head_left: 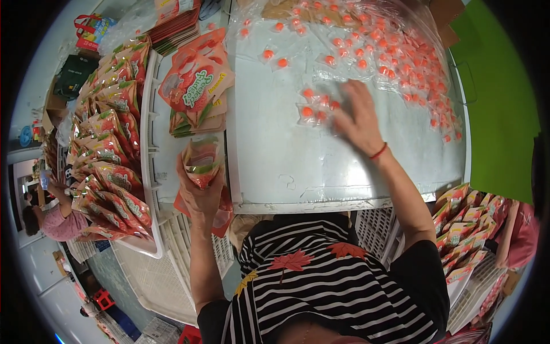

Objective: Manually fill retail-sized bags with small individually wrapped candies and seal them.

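Note:
My left hand (pixel 200 194) is wrapped around a small pouch (pixel 201 156), whose mouth gapes upward beside the table's left edge. Over the metal table (pixel 275 155), my right hand (pixel 362 117) is slightly blurred, its thumb and fingers apart and nothing seen in them. Just left of its fingertips lies a small group of candies (pixel 307 110), orange-red pieces in clear wrappers. A larger spread of the same wrapped candies (pixel 395 69) covers the table's far right. Flat printed pouches (pixel 197 86) lie stacked beyond my left hand.
A white crate (pixel 153 229) full of upright pouches (pixel 109 143) stands at the left. More filled pouches (pixel 463 235) sit at the lower right. Another bundle of flat pouches (pixel 175 28) lies at the back left. People (pixel 60 221) are at both sides.

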Demonstrator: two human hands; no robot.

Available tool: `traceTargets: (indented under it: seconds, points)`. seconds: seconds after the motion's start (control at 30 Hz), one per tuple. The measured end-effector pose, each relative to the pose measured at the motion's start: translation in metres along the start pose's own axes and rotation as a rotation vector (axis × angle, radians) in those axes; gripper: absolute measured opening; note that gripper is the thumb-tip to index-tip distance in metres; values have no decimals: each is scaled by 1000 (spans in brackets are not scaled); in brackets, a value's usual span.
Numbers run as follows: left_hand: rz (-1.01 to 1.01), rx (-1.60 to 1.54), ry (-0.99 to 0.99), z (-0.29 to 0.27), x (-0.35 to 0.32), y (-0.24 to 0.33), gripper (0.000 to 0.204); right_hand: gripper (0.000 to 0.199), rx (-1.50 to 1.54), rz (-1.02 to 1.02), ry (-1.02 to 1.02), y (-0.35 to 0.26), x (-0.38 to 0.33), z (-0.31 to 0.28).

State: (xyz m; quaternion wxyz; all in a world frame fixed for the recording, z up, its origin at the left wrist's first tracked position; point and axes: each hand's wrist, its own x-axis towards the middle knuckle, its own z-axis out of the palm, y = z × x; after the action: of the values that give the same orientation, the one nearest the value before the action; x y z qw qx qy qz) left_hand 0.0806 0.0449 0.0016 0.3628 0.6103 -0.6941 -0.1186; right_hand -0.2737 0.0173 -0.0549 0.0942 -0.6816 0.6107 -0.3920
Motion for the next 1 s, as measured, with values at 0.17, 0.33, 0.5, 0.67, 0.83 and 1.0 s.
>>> traceTargets:
  seconds: [0.17, 0.33, 0.5, 0.67, 0.83, 1.0]
  points:
    - [47, 5, 6, -1, 6, 6, 79, 48, -230, -274, -187, -37, 13, 43]
    - [56, 16, 37, 2, 2, -3, 80, 39, -173, -317, -170, -83, -19, 99]
    - [26, -5, -11, -4, 4, 6, 80, 52, 51, -326, -224, -111, -18, 98]
    - [24, -4, 67, -12, -3, -10, 79, 44, -203, -149, 220, -7, 78, 53]
    - [4, -28, -1, -2, 2, 1, 80, 45, -609, 71, -57, 66, 106, 37]
    - [21, -1, 15, -5, 7, 0, 79, 41, -485, -87, -113, 25, 71, 43]
